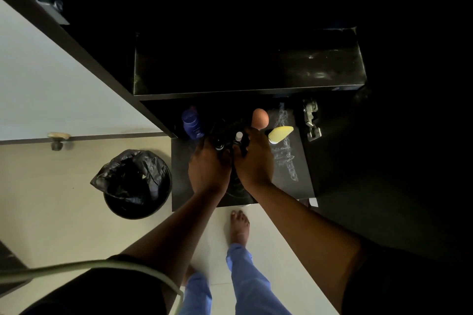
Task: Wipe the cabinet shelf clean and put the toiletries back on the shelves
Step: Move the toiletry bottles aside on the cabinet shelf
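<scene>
Both my hands reach onto the lower black shelf (302, 176) of a dark cabinet. My left hand (208, 170) is curled around a dark bottle (219, 143). My right hand (254, 161) grips small dark items, one with a white cap (239, 135). Behind them stand a blue bottle (192, 123), a pink egg-shaped sponge (260, 117) and a yellow-and-white object (279, 134). White powdery smears (285, 151) streak the shelf to the right of my hands. The upper shelf (245, 69) looks bare and dark, with faint smears at its right end.
A round bin lined with a black bag (134, 183) stands on the pale floor left of the cabinet. A white door with a small knob (58, 138) hangs open at left. A metal hinge (311, 120) sits on the right cabinet wall. My bare feet are below.
</scene>
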`<state>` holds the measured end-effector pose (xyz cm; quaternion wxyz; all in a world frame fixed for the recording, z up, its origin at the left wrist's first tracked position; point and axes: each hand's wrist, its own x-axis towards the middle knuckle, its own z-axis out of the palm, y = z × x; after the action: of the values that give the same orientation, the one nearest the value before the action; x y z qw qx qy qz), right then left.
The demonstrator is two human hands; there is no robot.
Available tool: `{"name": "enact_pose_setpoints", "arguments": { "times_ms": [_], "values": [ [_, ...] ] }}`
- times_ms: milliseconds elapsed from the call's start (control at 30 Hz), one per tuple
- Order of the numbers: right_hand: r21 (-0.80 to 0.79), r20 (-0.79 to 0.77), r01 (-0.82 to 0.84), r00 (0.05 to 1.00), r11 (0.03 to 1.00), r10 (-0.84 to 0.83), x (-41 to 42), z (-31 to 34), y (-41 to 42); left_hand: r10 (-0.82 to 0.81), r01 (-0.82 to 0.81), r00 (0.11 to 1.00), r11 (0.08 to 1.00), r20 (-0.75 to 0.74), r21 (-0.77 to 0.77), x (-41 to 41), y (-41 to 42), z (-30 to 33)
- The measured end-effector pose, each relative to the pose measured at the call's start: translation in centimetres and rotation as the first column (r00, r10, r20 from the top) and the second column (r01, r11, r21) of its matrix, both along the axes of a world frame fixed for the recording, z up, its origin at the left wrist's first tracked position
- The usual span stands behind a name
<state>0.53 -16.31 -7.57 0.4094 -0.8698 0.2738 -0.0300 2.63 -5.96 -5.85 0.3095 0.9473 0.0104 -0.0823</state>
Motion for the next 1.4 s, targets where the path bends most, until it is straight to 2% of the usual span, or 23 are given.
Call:
{"name": "enact_pose_setpoints", "arguments": {
  "times_ms": [467, 700, 833, 1100, 1267, 1400],
  "values": [
    [-0.087, 0.0, -0.096, 0.995, 0.992, 0.097, 0.9, -1.9, -1.0, 0.026, -0.026, 0.999, 1.0, 0.024, 0.013, 0.7, 0.0, -0.9],
    [-0.102, 0.045, -0.206, 0.976, 0.973, 0.211, 0.9, -1.7, 1.6, 0.045, -0.044, 0.998, 0.999, 0.042, -0.005, -1.1, 3.1, -0.7],
    [-0.114, 0.075, -0.256, 0.961, 0.96, 0.265, 1.4, -1.5, 3.6, 0.118, -0.118, 0.993, 0.993, 0.03, 0.002, -0.2, 5.5, -0.5],
    [-0.147, 0.073, -0.28, 0.953, 0.949, 0.293, 1.6, -2.3, 5.6, 0.128, -0.127, 0.991, 0.991, 0.022, -0.046, 1.2, 7.1, -0.1],
    [-0.11, 0.065, -0.297, 0.95, 0.948, 0.305, 1.4, -2.2, 5.5, 0.127, -0.128, 0.992, 0.991, -0.011, -0.036, 1.2, 6.9, -0.7],
    [-0.058, 0.056, -0.274, 0.959, 0.96, 0.277, 0.2, -1.2, 4.6, 0.251, -0.248, 0.968, 0.963, 0.018, -0.108, -0.5, 7.3, -0.6]
  ]
}}
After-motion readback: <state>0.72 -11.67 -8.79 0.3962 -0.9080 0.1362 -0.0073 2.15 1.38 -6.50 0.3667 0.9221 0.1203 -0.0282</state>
